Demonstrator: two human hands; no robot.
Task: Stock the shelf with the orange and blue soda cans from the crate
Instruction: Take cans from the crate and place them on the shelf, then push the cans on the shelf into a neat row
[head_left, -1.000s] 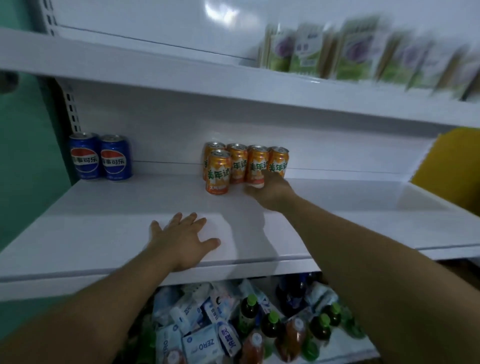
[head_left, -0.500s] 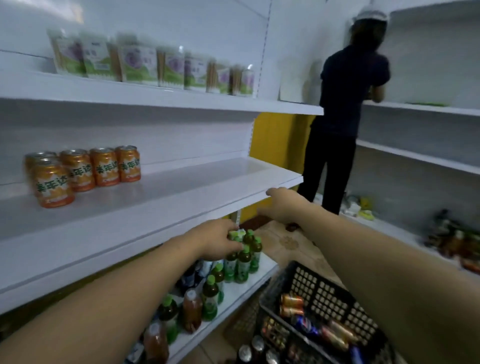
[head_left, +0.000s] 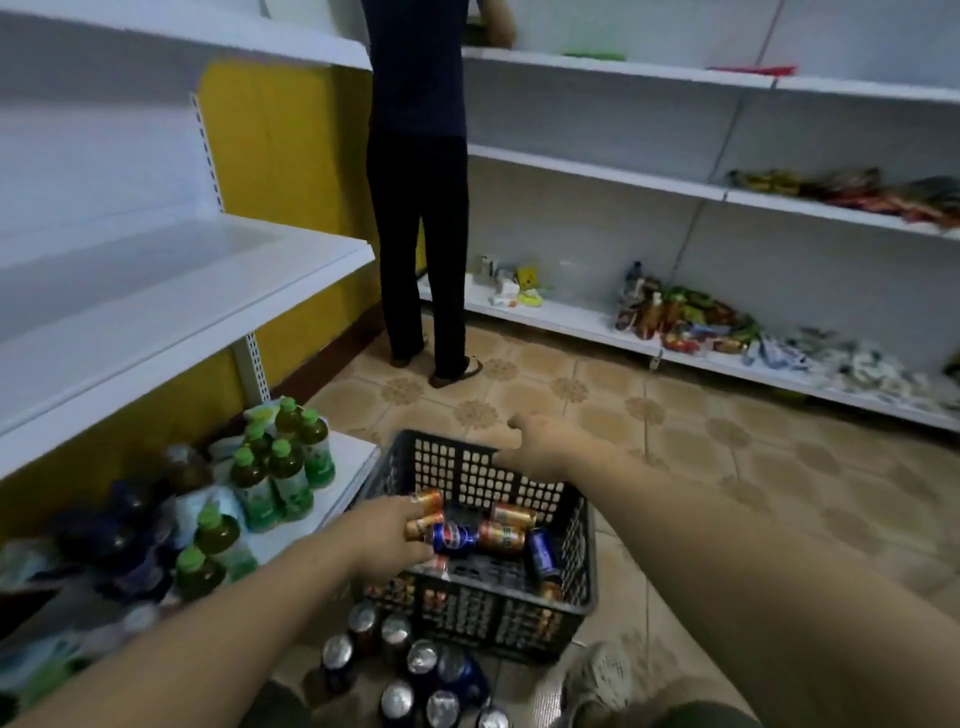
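Fingers (head_left: 410, 512) of the left hand (head_left: 382, 538) reach onto two orange cans (head_left: 427, 503) by the left wall inside the crate (head_left: 467, 618). The tips are hidden against the cans, so whether they grip yet cannot be told. Other orange cans and blue cans (head_left: 453, 538) lie on their sides on the crate floor, some touching. The right hand (head_left: 540, 441) is at the far rim, loosely curled, holding nothing. The shelf (head_left: 171, 291) stands to the left, well above. Round cans lying together could roll or slip from a shallow pinch and drop back. Upright cans (head_left: 410, 660) stand just near of the crate; a careless lift or step could topple them.
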